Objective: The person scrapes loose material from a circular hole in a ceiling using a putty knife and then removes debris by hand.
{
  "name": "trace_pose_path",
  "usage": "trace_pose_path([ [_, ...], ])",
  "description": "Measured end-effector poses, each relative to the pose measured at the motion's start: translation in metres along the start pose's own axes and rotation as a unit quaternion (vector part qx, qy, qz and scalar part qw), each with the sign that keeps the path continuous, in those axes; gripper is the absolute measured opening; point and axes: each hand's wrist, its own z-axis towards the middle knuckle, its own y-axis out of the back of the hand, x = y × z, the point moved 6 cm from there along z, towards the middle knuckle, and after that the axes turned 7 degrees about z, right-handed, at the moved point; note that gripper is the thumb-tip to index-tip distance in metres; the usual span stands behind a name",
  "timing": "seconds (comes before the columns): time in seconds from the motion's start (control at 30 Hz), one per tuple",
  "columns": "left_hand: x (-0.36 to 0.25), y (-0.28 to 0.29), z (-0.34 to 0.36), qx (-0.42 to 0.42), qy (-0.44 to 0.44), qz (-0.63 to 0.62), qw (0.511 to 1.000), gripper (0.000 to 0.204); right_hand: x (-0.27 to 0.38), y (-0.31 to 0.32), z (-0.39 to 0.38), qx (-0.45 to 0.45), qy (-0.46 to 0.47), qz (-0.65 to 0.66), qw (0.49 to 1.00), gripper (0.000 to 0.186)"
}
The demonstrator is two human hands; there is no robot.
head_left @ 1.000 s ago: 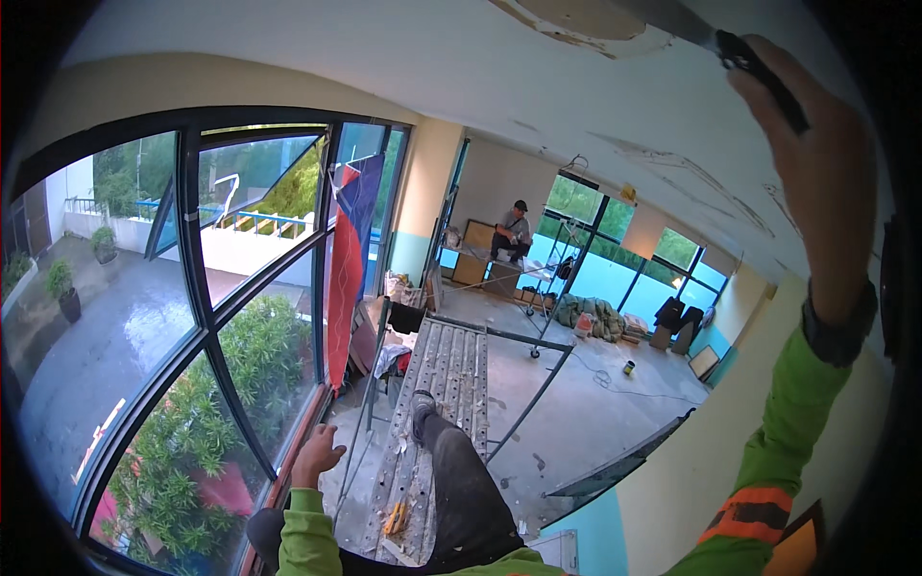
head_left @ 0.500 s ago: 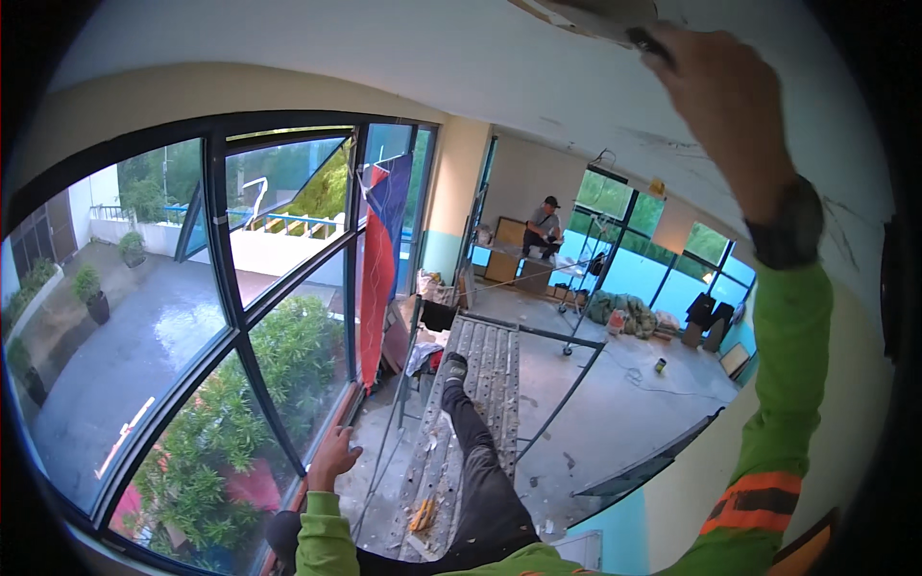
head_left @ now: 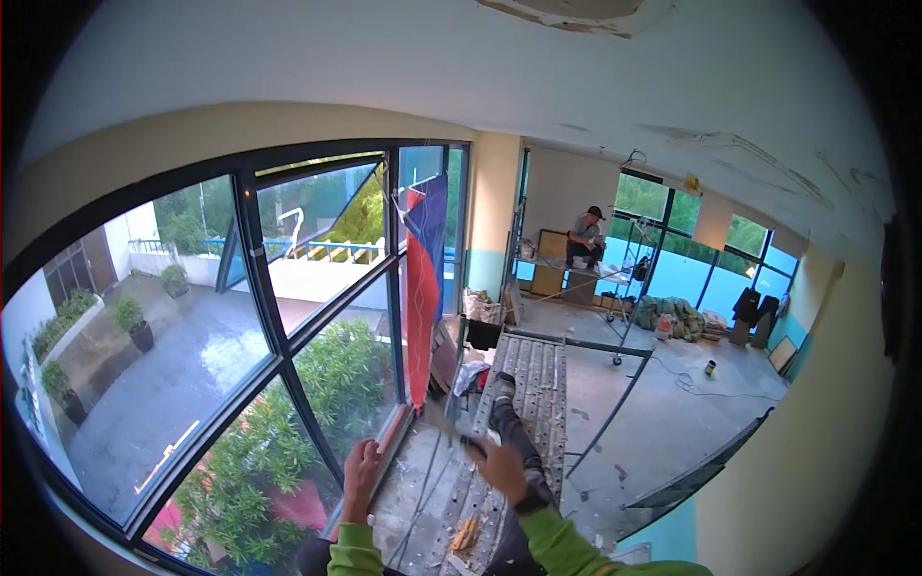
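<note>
My right hand [head_left: 501,472] is low over the scaffold, closed around the dark handle of a scraper [head_left: 473,444]. The tool's blade points toward the window and is smeared by motion. To its left, my left hand [head_left: 360,470] is raised beside the window frame, holding nothing, its fingers loosely apart. Beneath the hands runs a perforated metal scaffold plank [head_left: 541,384] littered with crumbs, and my leg is stretched along it. Overhead, the white ceiling [head_left: 384,58] has a rough brown patch [head_left: 576,12] with peeled edges.
Orange-yellow tools [head_left: 465,534] lie on the plank. A large dark-framed window [head_left: 279,317] fills the left side. A red and blue cloth [head_left: 423,288] hangs beside it. Farther back, a co-worker [head_left: 586,240] sits near a wheeled scaffold. Sacks [head_left: 667,317] and a cable lie on the floor.
My right hand has come down from the ceiling with the scraper to in front of my body. My left hand has shifted slightly right. The view has turned a little left.
</note>
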Motion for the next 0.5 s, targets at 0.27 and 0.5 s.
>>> trace_pose_path([
  [0.27,0.011,0.022,-0.001,-0.113,0.012,-0.094,0.989,0.021,-0.126,-0.21,-0.208,0.384,-0.046,0.02,0.922,0.044],
  [0.5,0.021,0.036,-0.004,-0.232,0.114,-0.222,0.94,0.023,-0.159,-0.232,-0.217,0.472,-0.049,0.004,0.88,0.05],
])
